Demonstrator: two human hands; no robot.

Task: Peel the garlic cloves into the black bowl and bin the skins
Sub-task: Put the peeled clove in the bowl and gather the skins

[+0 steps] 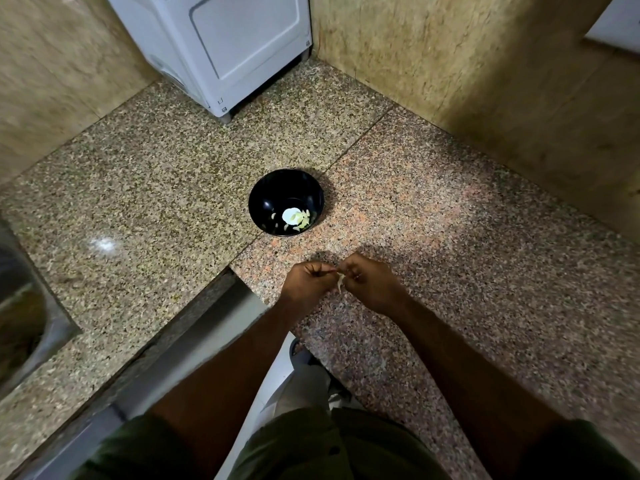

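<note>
One garlic clove point(338, 274) is pinched between both hands above the desk point(433, 237), skin trailing below. Left hand point(306, 280) and right hand point(369, 280) curl tight. One black bowl point(266, 192) beyond holds several peeled cloves point(300, 218).

Both arms are showing bare from the short sleeves down, nothing on the wrists. The left hand point(306, 282) and right hand point(369, 284) are wearing no rings or gloves. A dark olive-green shirt point(311, 445) is filling the bottom, a seam running down its front. Grey trousers point(304, 386) are peeking out below.
</note>
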